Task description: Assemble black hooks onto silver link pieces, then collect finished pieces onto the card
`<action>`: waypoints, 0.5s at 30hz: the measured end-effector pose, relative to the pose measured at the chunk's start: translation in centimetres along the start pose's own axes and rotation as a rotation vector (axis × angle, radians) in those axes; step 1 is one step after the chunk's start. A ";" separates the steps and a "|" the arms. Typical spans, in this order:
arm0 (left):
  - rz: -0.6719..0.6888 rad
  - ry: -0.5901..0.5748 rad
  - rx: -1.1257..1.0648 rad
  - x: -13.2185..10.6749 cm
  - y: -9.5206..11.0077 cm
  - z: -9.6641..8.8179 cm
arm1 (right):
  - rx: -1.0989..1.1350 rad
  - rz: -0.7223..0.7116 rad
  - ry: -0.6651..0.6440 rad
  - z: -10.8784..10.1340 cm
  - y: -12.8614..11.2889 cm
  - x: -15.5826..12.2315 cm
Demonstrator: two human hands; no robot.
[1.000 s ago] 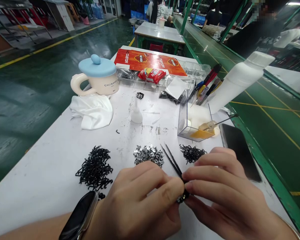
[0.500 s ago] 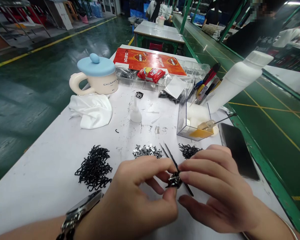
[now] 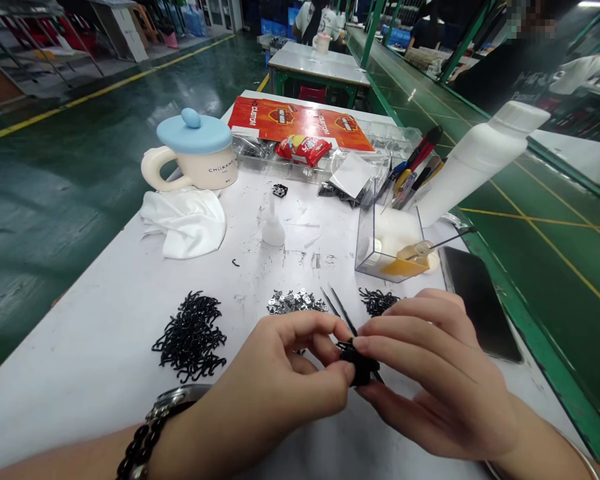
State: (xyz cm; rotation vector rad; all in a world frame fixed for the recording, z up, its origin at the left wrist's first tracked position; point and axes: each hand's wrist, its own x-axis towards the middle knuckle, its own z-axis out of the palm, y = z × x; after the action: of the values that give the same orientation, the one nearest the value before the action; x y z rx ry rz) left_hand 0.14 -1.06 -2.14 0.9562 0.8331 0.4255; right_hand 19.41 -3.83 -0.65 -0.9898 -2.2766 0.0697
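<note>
A person works at a white workbench on a glossy green factory floor, with a second table and other workers beyond. At the bench's far end lie an orange printed carton and a clear compartment tray. Nearer stand a cream mug with a blue lid, a crumpled white cloth, a white squeeze bottle tilted up out of a clear acrylic box, and a dark smartphone lying face up. Three loose lots sit just ahead of the hands: a large heap of black wire clips, a patch of silver metal pieces and a smaller heap of black clips. The left hand, a watch on its wrist, and the right hand come together above the bench, pinching a small black part between them. Slim black tweezers run through the grip, tips pointing away; which hand holds them cannot be told.
</note>
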 end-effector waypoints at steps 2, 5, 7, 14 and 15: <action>0.013 0.001 -0.016 0.0 0.0 0.0 | -0.016 0.002 0.003 0.0 0.0 0.0; 0.037 -0.007 -0.028 0.0 0.1 0.1 | -0.024 0.006 0.008 -0.1 0.0 0.0; 0.043 -0.003 -0.019 0.0 0.2 0.1 | -0.023 0.008 0.012 -0.1 -0.1 0.1; 0.049 0.036 0.067 0.1 0.3 -0.1 | -0.053 0.019 0.026 0.0 -0.2 0.2; 0.047 0.038 0.066 0.1 0.3 -0.1 | -0.048 0.019 0.027 0.0 -0.2 0.2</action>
State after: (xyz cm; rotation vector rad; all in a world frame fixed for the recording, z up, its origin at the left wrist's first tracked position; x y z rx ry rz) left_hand 0.13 -0.82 -1.92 1.0333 0.8651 0.4607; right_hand 19.18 -3.81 -0.45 -1.0314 -2.2537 0.0100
